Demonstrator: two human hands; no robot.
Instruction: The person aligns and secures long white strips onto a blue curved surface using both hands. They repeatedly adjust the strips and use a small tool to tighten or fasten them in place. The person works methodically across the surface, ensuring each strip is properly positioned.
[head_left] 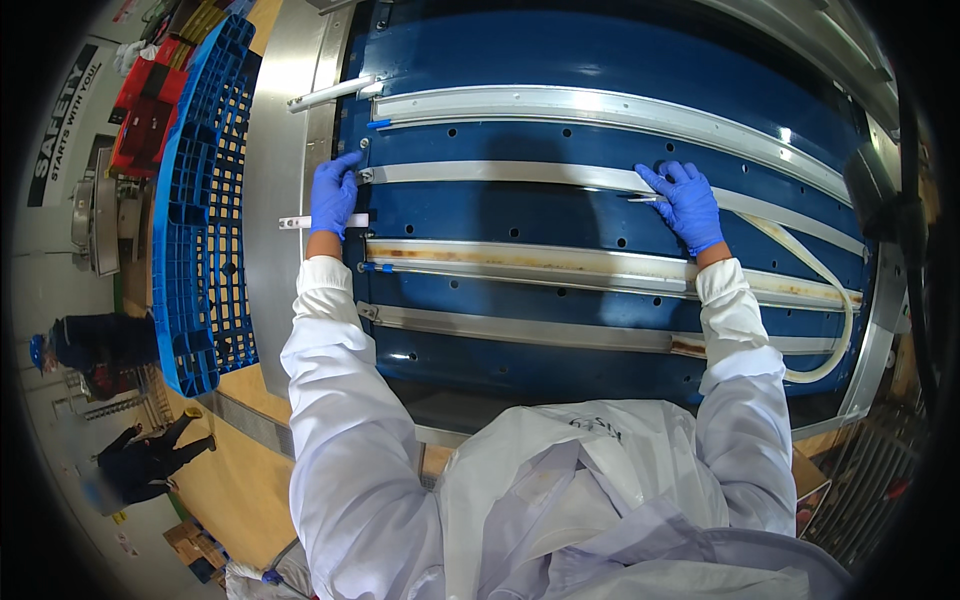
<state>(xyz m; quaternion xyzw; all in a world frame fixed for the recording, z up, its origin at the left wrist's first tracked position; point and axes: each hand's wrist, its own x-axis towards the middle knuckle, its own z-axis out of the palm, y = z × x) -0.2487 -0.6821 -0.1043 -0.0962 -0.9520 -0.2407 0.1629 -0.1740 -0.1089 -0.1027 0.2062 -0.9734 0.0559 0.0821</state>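
My left hand (335,195), in a blue glove, rests at the left edge of the blue panel (580,225). Its fingertips are apart and lie beside the bracketed end of a slim pale rail (500,172); a short white bar (300,222) runs beneath the hand. Farther along that rail, my gloved right hand (688,208) is closed around a thin metal piece (645,199), whose tip pokes out leftward. The rest of that piece is hidden in the palm. From near my right hand, a loose whitish strip (815,262) curves down in a loop across the lower rails.
A wider metal rail (600,103) crosses the far side; a brown-stained rail (520,257) and another slim rail (520,325) lie nearer me. A blue plastic pallet (190,220) stands upright at left, with red bins (145,115) behind. Two people are in the left background.
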